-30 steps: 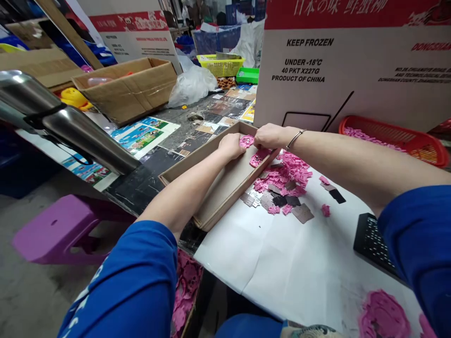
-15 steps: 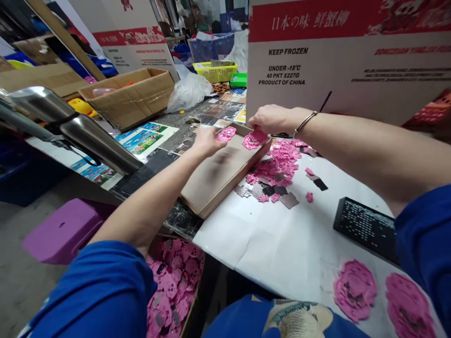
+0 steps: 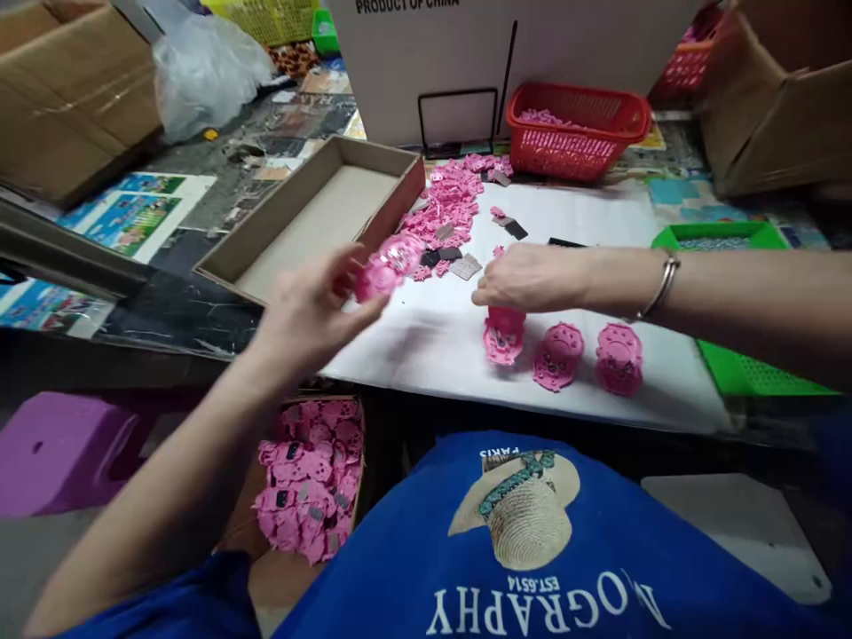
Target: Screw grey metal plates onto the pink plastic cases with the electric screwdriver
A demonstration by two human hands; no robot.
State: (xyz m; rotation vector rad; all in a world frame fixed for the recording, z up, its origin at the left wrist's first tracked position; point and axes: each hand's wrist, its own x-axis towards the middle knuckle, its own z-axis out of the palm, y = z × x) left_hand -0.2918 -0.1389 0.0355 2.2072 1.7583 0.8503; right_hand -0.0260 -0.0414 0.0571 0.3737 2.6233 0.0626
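My left hand [image 3: 299, 306] grips a pink moulded plastic piece [image 3: 392, 264] between thumb and fingers, raised near the corner of a shallow cardboard tray [image 3: 392, 160]. A second pink piece [image 3: 504, 342] hangs from the pinched fingers of my right hand [image 3: 523, 277], low over the white sheet [image 3: 426, 351]. To its right two similar pink pieces [image 3: 557, 357] lie side by side. Beyond my hands spreads a heap of small pink parts [image 3: 453, 200], with grey and black flat chips [image 3: 466, 266] at its near end. The motion blurs both hands somewhat.
A red basket [image 3: 576, 155] and a large white carton [image 3: 413, 71] stand at the back. Green baskets [image 3: 752, 368] are at the right. Below the table edge is a box of pink pieces [image 3: 306, 479], beside a purple stool [image 3: 59, 457].
Both hands have come back from over the cardboard tray, each with a pink piece; the right one moved toward the row on the sheet. The view has turned down and right.
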